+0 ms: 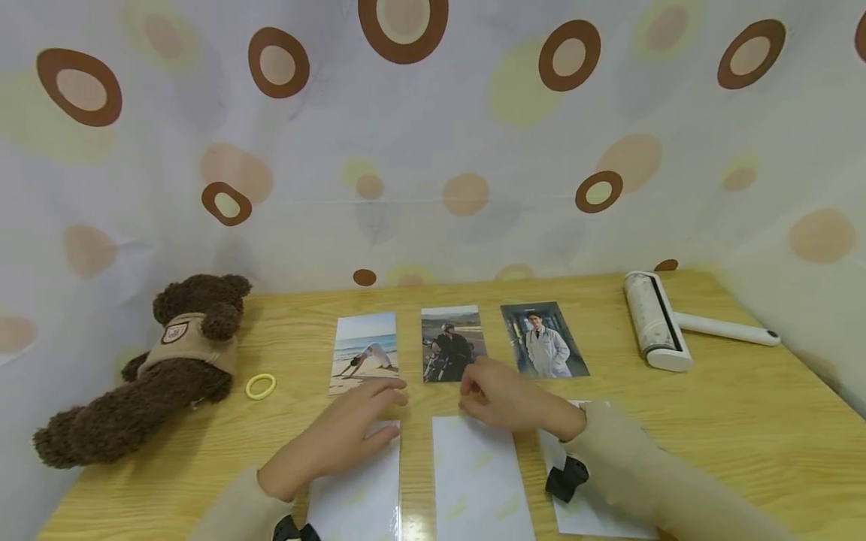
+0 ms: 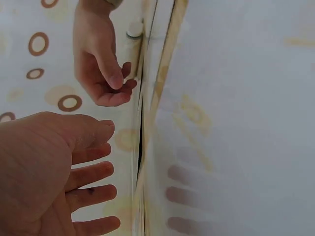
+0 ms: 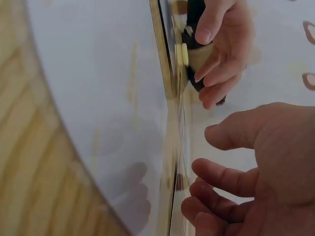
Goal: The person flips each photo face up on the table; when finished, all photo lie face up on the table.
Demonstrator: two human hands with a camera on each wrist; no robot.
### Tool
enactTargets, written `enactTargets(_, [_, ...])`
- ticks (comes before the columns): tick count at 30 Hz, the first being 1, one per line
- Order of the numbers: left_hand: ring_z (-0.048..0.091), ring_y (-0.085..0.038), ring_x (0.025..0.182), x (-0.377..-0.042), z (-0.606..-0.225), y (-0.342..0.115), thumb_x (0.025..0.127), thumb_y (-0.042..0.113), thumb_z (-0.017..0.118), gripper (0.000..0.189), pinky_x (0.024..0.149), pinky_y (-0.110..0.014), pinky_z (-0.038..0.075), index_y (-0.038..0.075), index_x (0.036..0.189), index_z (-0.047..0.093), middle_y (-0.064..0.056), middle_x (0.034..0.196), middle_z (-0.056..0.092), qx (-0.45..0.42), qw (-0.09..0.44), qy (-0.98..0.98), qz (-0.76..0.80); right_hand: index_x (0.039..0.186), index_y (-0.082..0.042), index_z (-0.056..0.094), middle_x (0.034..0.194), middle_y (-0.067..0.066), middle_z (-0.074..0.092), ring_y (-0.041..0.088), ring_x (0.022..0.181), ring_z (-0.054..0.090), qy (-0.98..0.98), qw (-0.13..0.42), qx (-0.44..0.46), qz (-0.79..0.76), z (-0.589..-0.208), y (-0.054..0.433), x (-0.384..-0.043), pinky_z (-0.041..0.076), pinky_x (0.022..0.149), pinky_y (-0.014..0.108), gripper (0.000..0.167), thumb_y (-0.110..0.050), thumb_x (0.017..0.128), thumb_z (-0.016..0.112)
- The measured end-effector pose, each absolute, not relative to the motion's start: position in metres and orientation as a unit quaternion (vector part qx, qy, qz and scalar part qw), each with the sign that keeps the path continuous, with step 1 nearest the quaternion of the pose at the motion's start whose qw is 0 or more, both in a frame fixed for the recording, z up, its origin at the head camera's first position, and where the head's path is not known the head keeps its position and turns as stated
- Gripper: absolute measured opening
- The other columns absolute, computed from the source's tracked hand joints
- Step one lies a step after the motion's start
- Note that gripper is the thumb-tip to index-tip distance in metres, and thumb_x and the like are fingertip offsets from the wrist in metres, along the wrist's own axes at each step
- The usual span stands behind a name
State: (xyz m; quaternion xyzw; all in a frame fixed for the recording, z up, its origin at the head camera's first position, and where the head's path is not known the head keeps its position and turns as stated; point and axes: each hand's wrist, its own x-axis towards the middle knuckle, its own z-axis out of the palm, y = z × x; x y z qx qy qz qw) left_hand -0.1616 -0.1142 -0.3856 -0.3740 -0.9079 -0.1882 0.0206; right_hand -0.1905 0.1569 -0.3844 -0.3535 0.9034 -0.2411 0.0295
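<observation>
Three photo cards lie in a row: a beach photo, a motorcycle photo and a photo of a person in a white coat. Nearer the body are three white sheets with pale yellow marks: a left sheet, a middle sheet and a right sheet. My left hand hovers over the left sheet's far end, fingers extended and holding nothing. Between the motorcycle photo and the middle sheet is my right hand, its fingers loosely bent and empty; its forearm partly hides the right sheet.
On the left lies a brown teddy bear in a tan shirt, with a yellow ring beside it. A white lint roller rests at the back right, its handle pointing right. Behind the wooden table hangs a patterned cloth.
</observation>
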Motion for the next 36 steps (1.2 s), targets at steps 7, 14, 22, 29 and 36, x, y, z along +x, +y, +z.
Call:
enactTargets(7, [0.046,-0.031,0.13,-0.13,-0.391,-0.156,0.089,0.02,0.068,0.031,0.1,-0.05,0.043,0.012,0.119,0.059,-0.01,0.142,0.048,-0.311,-0.018,-0.928,-0.204,0.103,-0.003,0.064,0.092,0.004,0.055,0.009,0.076,0.046,0.892,0.063,-0.39,-0.221,-0.381,0.116,-0.178,0.045,0.069,0.024,0.021,-0.019,0.09,0.067])
enactTargets(14, [0.042,-0.032,0.133,-0.116,-0.395,-0.178,0.082,0.046,0.072,0.053,0.101,-0.054,0.04,0.016,0.122,0.057,-0.008,0.147,0.042,-0.273,-0.057,-0.93,-0.241,0.125,0.0,0.057,0.1,0.005,0.051,0.008,0.076,0.041,0.889,0.105,-0.401,-0.197,-0.379,0.088,-0.175,0.038,0.067,0.021,0.051,-0.033,0.088,0.07])
enactTargets(22, [0.036,-0.035,0.136,-0.113,-0.403,-0.195,0.061,0.065,0.074,0.08,0.101,-0.058,0.037,0.02,0.124,0.056,-0.008,0.148,0.038,-0.248,-0.106,-0.92,-0.284,0.131,-0.001,0.05,0.109,0.007,0.049,0.01,0.083,0.043,0.901,0.115,-0.394,-0.145,-0.379,0.065,-0.172,0.041,0.067,0.021,0.077,-0.046,0.077,0.079])
enactTargets(29, [0.038,-0.037,0.13,-0.11,-0.414,-0.2,0.061,0.063,0.074,0.072,0.094,-0.06,0.038,0.024,0.118,0.058,-0.01,0.145,0.041,-0.267,-0.077,-0.908,-0.314,0.128,-0.005,0.052,0.107,0.004,0.051,0.011,0.089,0.046,0.914,0.134,-0.367,-0.11,-0.377,0.051,-0.172,0.044,0.072,0.024,0.079,-0.043,0.067,0.087])
enactTargets(36, [0.038,-0.03,0.123,-0.111,-0.414,-0.197,0.049,0.061,0.081,0.106,0.094,-0.056,0.037,0.011,0.135,0.046,-0.01,0.137,0.042,-0.233,-0.039,-0.919,-0.317,0.117,-0.007,0.058,0.103,0.002,0.052,0.009,0.086,0.045,0.911,0.143,-0.364,-0.132,-0.38,0.047,-0.181,0.045,0.075,0.022,0.071,-0.039,0.063,0.09])
